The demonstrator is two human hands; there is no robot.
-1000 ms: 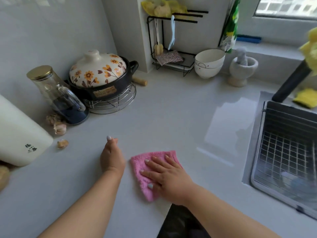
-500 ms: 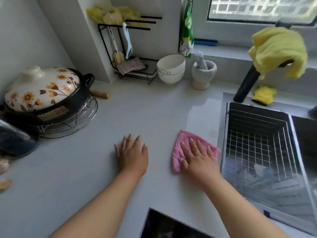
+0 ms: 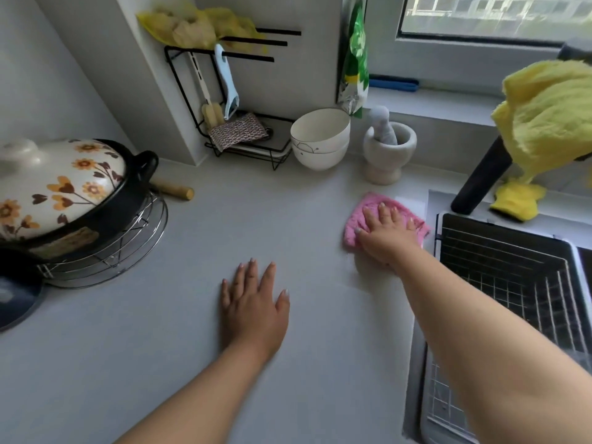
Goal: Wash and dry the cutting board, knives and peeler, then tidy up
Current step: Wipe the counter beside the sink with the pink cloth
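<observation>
Pink cloth [image 3: 355, 227] lies flat on the countertop [image 3: 192, 315] under the right hand's [image 3: 386, 235] spread fingers [image 3: 382, 211], gripped by nothing, while the left hand [image 3: 253, 309] rests open-palmed nearby.

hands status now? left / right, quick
Left hand: open, flat on the grey countertop, holding nothing.
Right hand: open, fingers spread, pressing the pink fluffy cloth flat.

Soft daylight enters from the window [image 3: 493, 14] beyond the right hand [image 3: 386, 233], leaving a pale sheen on the counter [image 3: 192, 315] beside it. Edges bow from wide-angle distortion; focus is slightly soft.
</observation>
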